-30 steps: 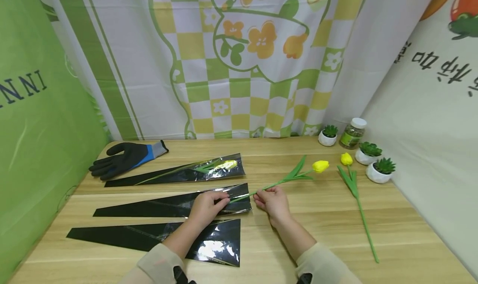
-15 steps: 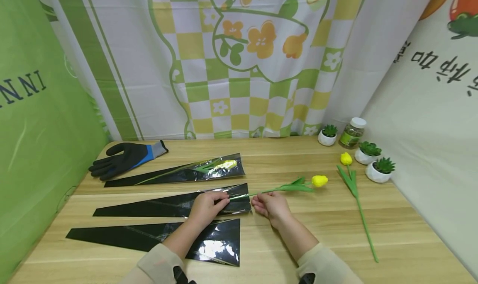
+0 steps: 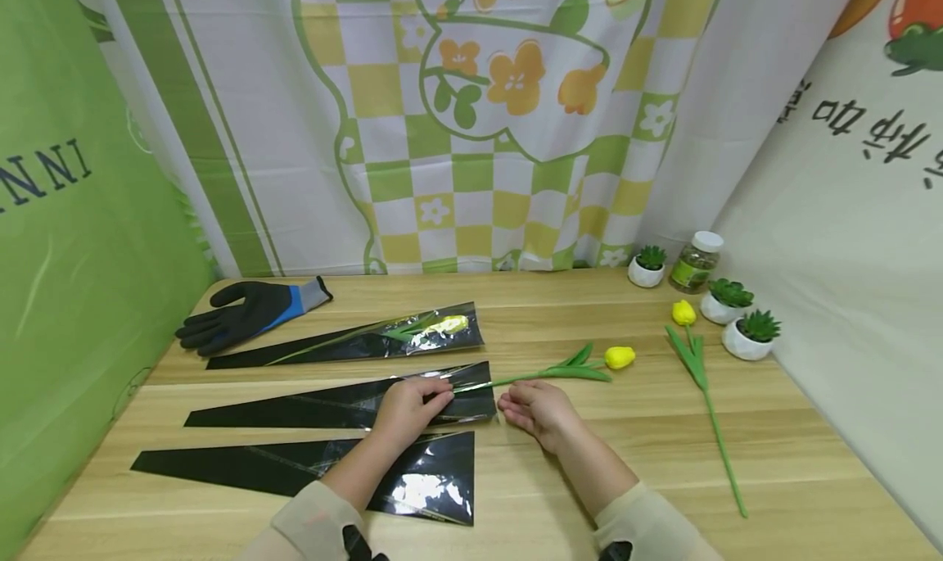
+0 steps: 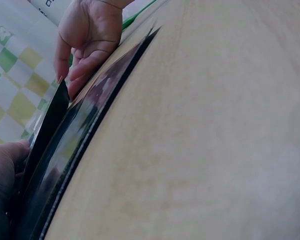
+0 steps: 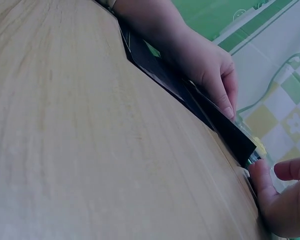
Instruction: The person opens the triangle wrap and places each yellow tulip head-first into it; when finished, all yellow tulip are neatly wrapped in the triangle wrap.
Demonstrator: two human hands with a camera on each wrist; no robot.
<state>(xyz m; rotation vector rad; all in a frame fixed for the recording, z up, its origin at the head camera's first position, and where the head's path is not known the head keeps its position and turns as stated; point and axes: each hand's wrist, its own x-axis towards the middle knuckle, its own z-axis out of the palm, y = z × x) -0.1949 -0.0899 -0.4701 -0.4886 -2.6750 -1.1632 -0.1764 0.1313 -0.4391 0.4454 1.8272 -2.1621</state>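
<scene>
In the head view my left hand (image 3: pixel 407 407) lies on the middle black flower sleeve (image 3: pixel 283 411), thumb and fingers pinching its film near the wide end. A yellow artificial tulip (image 3: pixel 620 358) has its green stem (image 3: pixel 519 377) inside that sleeve's mouth; its bloom and leaves lie outside, to the right. My right hand (image 3: pixel 543 412) is at the mouth, just in front of the stem, fingers loosely bent. In the left wrist view, fingertips of the right hand (image 4: pixel 92 37) touch the sleeve's raised edge (image 4: pixel 54 112). Whether they touch the stem is hidden.
Behind lies a sleeve (image 3: pixel 346 344) with a tulip inside; in front lies another black sleeve (image 3: pixel 243 469). A second tulip (image 3: pixel 713 405) rests at right, near small potted succulents (image 3: pixel 747 338) and a lidded jar (image 3: pixel 696 264). A work glove (image 3: pixel 250 311) lies back left.
The tulip has swung down toward the front and slid left, deeper into the sleeve. My right hand has come off the stem and shifted slightly forward. The left hand stays put.
</scene>
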